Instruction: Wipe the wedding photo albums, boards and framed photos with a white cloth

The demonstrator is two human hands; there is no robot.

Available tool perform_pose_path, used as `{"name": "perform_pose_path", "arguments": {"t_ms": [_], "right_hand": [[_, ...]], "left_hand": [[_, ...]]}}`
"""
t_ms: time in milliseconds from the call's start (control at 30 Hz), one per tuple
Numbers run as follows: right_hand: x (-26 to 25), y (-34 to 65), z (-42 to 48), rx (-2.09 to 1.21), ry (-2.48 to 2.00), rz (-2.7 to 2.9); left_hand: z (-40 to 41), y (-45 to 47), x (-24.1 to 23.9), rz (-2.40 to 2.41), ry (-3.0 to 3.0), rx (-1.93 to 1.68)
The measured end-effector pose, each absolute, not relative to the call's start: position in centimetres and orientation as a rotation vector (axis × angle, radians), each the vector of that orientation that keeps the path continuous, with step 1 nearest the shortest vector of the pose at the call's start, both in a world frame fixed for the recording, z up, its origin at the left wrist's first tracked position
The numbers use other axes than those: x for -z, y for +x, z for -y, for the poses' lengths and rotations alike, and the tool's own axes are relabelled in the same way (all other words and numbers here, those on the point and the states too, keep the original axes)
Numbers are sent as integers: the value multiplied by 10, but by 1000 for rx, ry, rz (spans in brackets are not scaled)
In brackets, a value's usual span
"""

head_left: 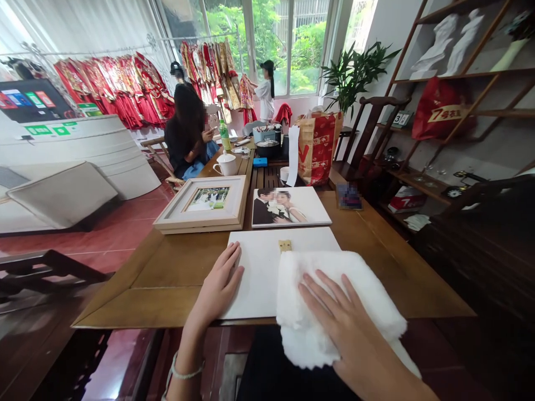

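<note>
A white board (253, 278) lies flat near the front edge of the wooden table, with a small brass-coloured metal plate (285, 245) on its upper part. My left hand (221, 281) rests on the board's left edge, fingers stretched out and holding nothing. Under my right hand (340, 312) is a folded white fluffy cloth (363, 273). The fingers lie spread flat on top of it, pressing it on the right part of the board. Cloth hangs over the table's front edge and hides the board's lower right corner.
Just beyond the board lies a wedding photo panel (292, 209). Stacked wooden picture frames (200, 225) sit to its left. Farther back stand a white lidded mug (225, 164), a green bottle (224, 136) and a red paper bag (320, 150). A person (186, 131) sits at the left side.
</note>
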State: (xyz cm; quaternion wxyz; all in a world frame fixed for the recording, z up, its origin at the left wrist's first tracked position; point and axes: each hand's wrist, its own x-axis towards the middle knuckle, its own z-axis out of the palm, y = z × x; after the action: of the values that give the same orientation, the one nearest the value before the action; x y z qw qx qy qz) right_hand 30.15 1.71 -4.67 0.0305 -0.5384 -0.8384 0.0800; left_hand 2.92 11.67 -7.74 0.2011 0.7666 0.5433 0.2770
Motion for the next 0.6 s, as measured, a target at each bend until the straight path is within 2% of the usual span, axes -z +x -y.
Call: {"name": "perform_pose_path", "arguments": {"t_ms": [133, 400, 600], "right_hand": [[43, 303, -21, -260, -1635, 2563], [42, 277, -88, -181, -1801, 2389], [45, 265, -54, -188, -1746, 2419]], "left_hand": [[-117, 29, 78, -1527, 2131, -754], [-118, 27, 80, -1519, 2148, -767], [-118, 28, 79, -1528, 2133, -749]]}}
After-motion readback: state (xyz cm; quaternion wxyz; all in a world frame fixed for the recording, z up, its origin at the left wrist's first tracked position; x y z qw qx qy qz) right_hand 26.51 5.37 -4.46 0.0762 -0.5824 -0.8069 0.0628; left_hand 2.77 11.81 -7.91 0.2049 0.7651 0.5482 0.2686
